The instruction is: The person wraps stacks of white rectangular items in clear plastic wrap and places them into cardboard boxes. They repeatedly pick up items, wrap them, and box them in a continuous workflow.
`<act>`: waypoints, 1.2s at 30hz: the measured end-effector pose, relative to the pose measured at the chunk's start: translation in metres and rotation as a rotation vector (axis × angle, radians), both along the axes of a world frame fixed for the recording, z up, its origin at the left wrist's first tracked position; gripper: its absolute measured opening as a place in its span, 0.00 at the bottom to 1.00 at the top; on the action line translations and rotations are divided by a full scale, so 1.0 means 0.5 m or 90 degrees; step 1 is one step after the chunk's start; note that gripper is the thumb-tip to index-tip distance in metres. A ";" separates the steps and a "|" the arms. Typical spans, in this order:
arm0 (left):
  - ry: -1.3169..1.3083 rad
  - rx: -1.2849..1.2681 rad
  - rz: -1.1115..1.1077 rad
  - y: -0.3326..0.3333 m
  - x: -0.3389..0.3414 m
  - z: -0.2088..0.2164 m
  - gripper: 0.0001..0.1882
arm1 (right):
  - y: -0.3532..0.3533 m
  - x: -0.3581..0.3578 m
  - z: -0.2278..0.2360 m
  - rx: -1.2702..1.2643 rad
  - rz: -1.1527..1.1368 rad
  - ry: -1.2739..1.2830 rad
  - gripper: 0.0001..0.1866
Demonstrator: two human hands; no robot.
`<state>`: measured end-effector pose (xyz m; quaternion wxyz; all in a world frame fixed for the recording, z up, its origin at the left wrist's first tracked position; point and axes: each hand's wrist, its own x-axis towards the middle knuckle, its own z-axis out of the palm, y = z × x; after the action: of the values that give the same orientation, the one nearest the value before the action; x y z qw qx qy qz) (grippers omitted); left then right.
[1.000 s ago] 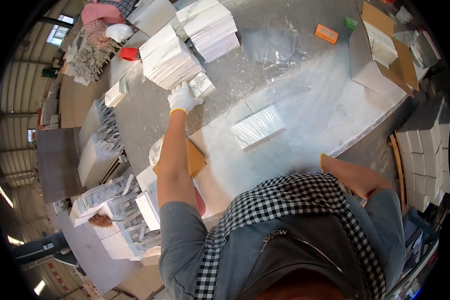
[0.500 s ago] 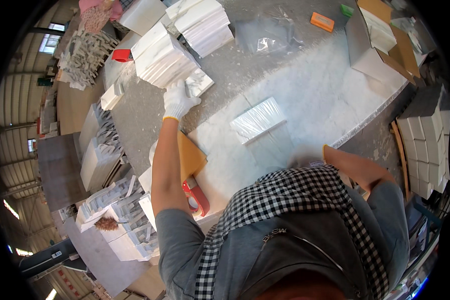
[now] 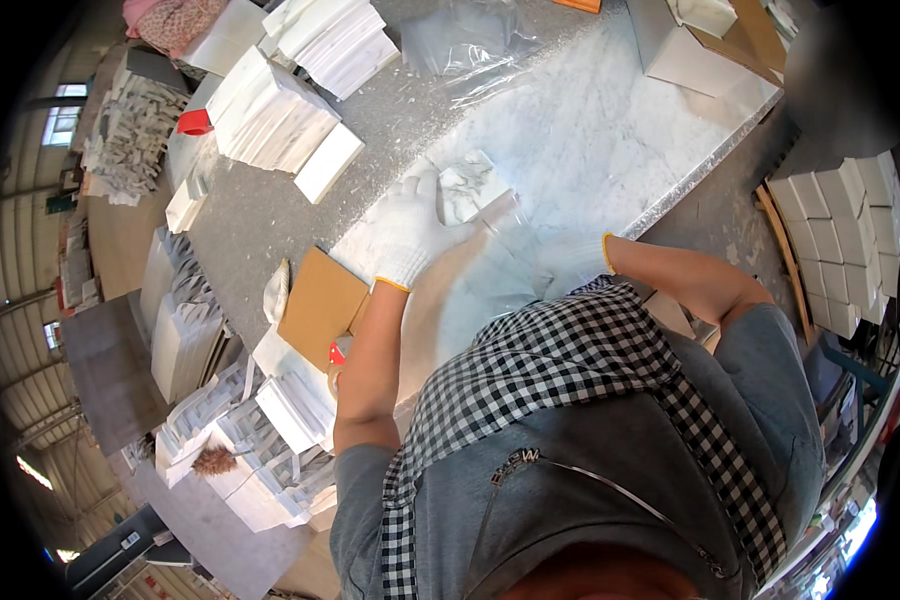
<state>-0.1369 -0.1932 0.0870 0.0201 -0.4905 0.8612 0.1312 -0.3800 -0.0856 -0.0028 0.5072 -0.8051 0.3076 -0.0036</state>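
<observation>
My left hand (image 3: 417, 225), in a white knitted glove with a yellow cuff, grips a grey-veined white marble tile (image 3: 470, 185) at its left side. Its thumb runs along the tile's near edge. The tile is over the pale marble worktop (image 3: 580, 130). Clear plastic film (image 3: 513, 245) spreads between the tile and my apron; what lies under it is hard to make out. My right hand (image 3: 572, 255), gloved alike, is low by the apron at the film's right end. It is blurred and its fingers do not show clearly.
Stacks of white tiles (image 3: 270, 115) stand at the far left, with a plain white tile (image 3: 330, 163) beside them. Clear plastic bags (image 3: 470, 40) lie at the back. An open carton (image 3: 675, 55) stands far right. Brown cardboard (image 3: 320, 300) and a red tape dispenser (image 3: 336, 355) are by my left forearm.
My left hand has come from the tile stacks toward the middle, bringing the veined tile. The view has shifted. The plastic-wrapped tile seen before is no longer plainly visible.
</observation>
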 end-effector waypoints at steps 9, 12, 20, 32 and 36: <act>0.010 -0.053 0.033 0.021 -0.003 -0.024 0.49 | 0.011 -0.003 0.019 -0.016 -0.016 0.008 0.09; 0.101 -0.061 0.029 0.039 0.012 0.003 0.42 | 0.008 0.000 0.046 -0.103 0.032 0.006 0.10; 0.038 -0.200 -0.027 0.075 0.172 -0.060 0.43 | -0.045 -0.026 0.336 -0.206 -0.064 -0.193 0.07; 0.627 0.083 0.463 0.050 0.055 -0.069 0.19 | -0.306 0.071 0.299 -0.097 -0.479 -0.273 0.17; 0.499 0.124 0.551 -0.005 0.053 -0.042 0.18 | -0.435 0.119 0.139 -0.207 -0.501 -0.232 0.19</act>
<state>-0.1104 -0.1956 0.0661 -0.3102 -0.7080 0.5100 0.3773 -0.3204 -0.3030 0.0668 0.3805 -0.6824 0.4911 -0.3851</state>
